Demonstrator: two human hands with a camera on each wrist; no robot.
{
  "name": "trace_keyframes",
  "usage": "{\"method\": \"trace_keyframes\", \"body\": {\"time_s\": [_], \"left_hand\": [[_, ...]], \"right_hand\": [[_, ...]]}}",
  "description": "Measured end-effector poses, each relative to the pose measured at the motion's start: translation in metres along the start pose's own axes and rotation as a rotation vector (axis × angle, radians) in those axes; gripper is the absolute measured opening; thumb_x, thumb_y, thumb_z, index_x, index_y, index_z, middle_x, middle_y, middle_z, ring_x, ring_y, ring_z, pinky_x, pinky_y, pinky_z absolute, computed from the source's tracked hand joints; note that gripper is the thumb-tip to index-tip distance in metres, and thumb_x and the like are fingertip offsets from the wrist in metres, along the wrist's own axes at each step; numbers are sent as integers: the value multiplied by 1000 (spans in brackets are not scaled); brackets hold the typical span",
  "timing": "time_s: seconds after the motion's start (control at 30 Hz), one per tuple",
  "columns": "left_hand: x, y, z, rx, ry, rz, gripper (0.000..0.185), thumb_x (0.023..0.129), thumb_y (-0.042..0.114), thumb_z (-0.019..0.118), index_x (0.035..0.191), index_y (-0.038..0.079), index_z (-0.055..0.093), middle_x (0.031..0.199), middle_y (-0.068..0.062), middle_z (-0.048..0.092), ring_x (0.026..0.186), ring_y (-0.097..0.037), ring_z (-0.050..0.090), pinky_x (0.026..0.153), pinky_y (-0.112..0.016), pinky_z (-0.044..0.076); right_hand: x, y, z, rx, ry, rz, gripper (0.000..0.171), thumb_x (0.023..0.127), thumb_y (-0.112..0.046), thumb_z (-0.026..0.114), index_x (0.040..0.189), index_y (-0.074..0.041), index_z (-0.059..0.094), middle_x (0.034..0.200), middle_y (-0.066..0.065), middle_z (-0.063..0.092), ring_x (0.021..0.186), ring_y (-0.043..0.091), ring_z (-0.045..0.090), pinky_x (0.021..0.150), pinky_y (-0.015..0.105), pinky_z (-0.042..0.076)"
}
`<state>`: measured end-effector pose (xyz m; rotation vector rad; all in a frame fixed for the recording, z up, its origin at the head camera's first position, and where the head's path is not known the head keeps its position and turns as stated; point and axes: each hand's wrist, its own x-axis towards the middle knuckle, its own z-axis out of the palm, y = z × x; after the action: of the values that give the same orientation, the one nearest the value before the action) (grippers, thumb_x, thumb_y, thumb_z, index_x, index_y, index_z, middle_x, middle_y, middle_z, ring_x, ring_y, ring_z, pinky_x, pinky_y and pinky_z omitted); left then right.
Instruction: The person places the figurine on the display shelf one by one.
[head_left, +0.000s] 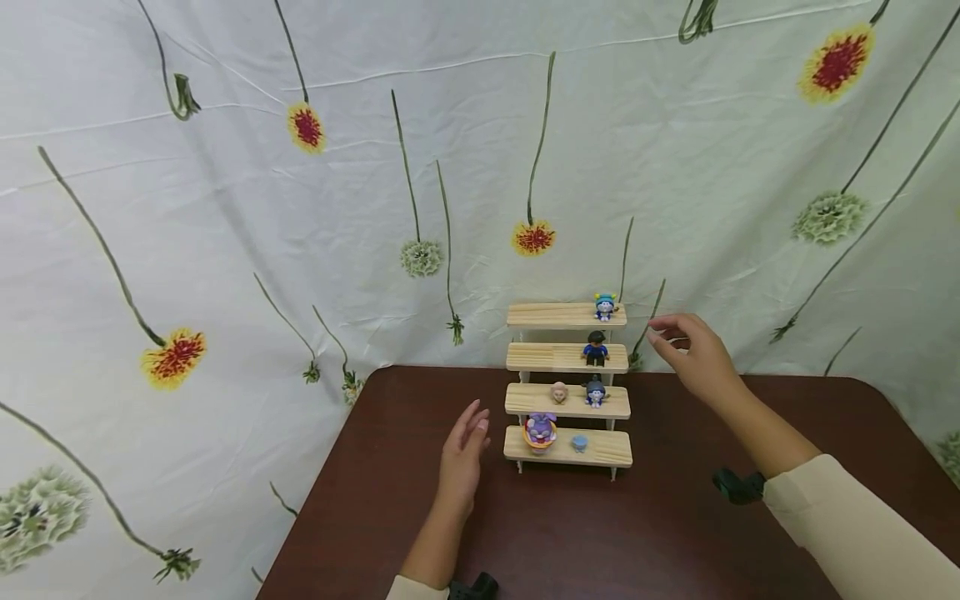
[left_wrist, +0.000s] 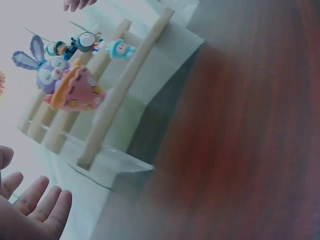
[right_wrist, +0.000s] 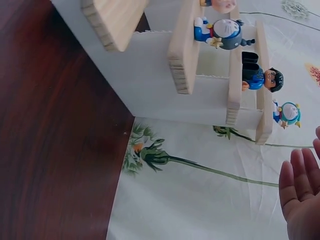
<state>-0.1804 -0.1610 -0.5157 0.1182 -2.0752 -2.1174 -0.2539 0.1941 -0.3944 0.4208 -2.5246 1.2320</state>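
A four-tier wooden step shelf (head_left: pixel 547 315) stands on the table with small toy figures on its tiers. My left hand (head_left: pixel 461 458) is just left of the lowest tier, fingers loosely extended and holding nothing. Nearest to it sits a purple bunny figure (left_wrist: pixel 52 72) in a pink cup. Beside the bunny is a small light-blue figure (head_left: pixel 579 443). My right hand (head_left: pixel 697 358) hovers right of the upper tiers, fingers relaxed around nothing. Close to it are a teal-hatted figure (head_left: pixel 604 307) on top and a black-haired figure (right_wrist: pixel 260 79) in blue one tier below.
The third tier down holds a round pinkish figure (head_left: pixel 558 392) and a dark-blue-capped figure (head_left: pixel 595 392). Under the shelf is a dark reddish-brown table (head_left: pixel 390 467) with rounded back corners. A white cloth (head_left: pixel 337 208) printed with flowers hangs right behind the table.
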Motion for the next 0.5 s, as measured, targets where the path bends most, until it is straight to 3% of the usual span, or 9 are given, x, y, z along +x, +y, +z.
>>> {"method": "trace_keyframes", "body": {"time_s": [0.13,0.23,0.33,0.43,0.5], "left_hand": [[4,11,-2,29,18,43,44,105,22,56,149,17,52,148,-14,57,139,-35,50,116,-47,42],[5,19,-5,93,31,86,44,104,28,58,147,21,54,150,-6,56,141,-29,49,119,-48,38],[6,26,-9,209,50,122,44,103,38,58,146,28,55,152,2,53,142,-24,48,118,-50,39],[7,31,-14,323,61,149,46,102,45,57,147,32,54,154,5,51,145,-23,44,119,-53,37],[9,33,-17,383,59,180,49,103,45,56,149,29,52,156,4,48,149,-25,38,121,-54,33]], "right_hand": [[-9,3,-1,-16,-4,-15,33,105,-23,56,130,-2,62,126,16,58,107,28,60,80,7,44],[-15,5,-2,-33,8,-25,33,105,-24,56,130,-3,63,125,14,59,108,27,59,82,7,45],[-23,8,-4,-44,19,-33,34,105,-24,57,131,-3,63,126,14,60,111,29,59,91,25,52],[-29,12,-6,-44,24,-44,35,104,-24,58,133,-3,62,128,17,59,115,34,58,96,51,51],[-33,15,-7,-44,27,-48,36,104,-23,59,134,-2,61,129,18,59,118,36,57,96,59,48]]}}
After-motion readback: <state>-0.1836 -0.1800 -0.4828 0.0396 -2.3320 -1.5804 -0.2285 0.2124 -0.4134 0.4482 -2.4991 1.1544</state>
